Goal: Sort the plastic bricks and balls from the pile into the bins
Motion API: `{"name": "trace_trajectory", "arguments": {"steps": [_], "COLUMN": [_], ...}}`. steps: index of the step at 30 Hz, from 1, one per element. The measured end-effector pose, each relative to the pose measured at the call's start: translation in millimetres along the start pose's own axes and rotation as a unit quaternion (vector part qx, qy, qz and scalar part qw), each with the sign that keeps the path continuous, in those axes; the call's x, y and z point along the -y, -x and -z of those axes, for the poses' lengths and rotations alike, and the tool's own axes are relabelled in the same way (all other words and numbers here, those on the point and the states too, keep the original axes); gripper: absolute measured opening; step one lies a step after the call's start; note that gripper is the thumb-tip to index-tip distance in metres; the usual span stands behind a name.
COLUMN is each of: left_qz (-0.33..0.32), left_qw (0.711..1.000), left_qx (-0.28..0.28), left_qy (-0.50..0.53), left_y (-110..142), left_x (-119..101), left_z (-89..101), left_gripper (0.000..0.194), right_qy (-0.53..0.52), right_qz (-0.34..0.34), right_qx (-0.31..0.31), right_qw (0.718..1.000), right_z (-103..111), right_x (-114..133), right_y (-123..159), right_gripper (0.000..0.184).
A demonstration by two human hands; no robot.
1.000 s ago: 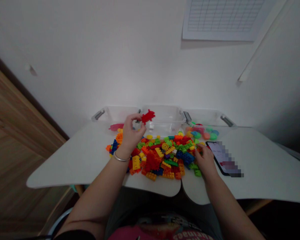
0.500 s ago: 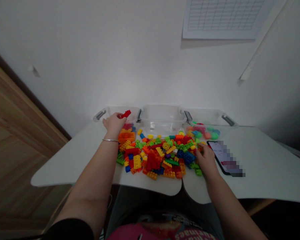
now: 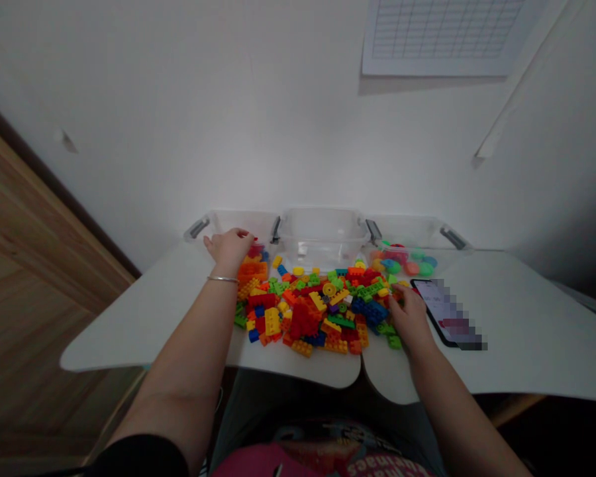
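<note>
My left hand [image 3: 228, 250] rests at the front of a transparent plastic box [image 3: 238, 222], with a thin silver bangle on the wrist and no piece visible in its fingers. A small heap of red bricks [image 3: 255, 250] sits just beyond the fingertips. My right hand [image 3: 410, 319] lies at the right edge of a large spread of colourful plastic building bricks [image 3: 302, 318], its fingers among them. Whether those fingers hold a brick is hidden.
Several transparent boxes with grey clip handles, including one in the middle [image 3: 320, 232], line the back of the white desk [image 3: 139, 331]. The right box [image 3: 417, 225] holds round coloured pieces. A smartphone [image 3: 430, 298] with a blurred screen lies right of the bricks.
The red piece held up in my left hand is no longer visible, and that hand sits lower at the left box. My right hand has barely moved.
</note>
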State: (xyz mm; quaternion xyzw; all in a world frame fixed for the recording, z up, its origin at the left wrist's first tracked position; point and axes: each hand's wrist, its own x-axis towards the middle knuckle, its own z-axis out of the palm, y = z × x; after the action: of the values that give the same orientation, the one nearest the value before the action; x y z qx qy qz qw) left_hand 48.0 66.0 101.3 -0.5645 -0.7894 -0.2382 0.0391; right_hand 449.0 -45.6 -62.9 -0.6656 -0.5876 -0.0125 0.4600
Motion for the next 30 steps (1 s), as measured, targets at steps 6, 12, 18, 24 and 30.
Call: {"name": "trace_trajectory", "arguments": {"steps": [6,12,18,24,30], "left_qz": [-0.021,-0.192,-0.416,-0.449,-0.452], "left_qw": [0.997,0.973,0.875,0.836,0.838], "left_qx": [-0.049,-0.06,0.181,0.276,0.283], "left_qy": [0.061,0.117,0.17,0.149,0.116], "left_y": [9.6,46.9,96.4,120.3,122.0], "left_x": [-2.0,-13.4,-8.4,-4.3,-6.6], "left_z": [3.7,14.9,27.4,21.2,10.7], "left_gripper": [0.036,0.029,0.02,0.025,0.027], "right_qy": [-0.003,-0.003,0.003,0.002,0.001], "right_qz": [0.003,-0.005,-0.006,-0.001,0.002], "right_qx": [0.002,0.009,0.019,0.012,0.003], "right_qw": [1.0,1.0,1.0,1.0,1.0], "right_z": [0.8,2.8,6.4,5.4,4.0], "right_x": [0.7,2.7,6.6,6.2,4.5], "right_y": [-1.0,-1.5,-0.1,-0.1,0.0], "right_gripper": [0.043,0.044,0.046,0.043,0.042]}}
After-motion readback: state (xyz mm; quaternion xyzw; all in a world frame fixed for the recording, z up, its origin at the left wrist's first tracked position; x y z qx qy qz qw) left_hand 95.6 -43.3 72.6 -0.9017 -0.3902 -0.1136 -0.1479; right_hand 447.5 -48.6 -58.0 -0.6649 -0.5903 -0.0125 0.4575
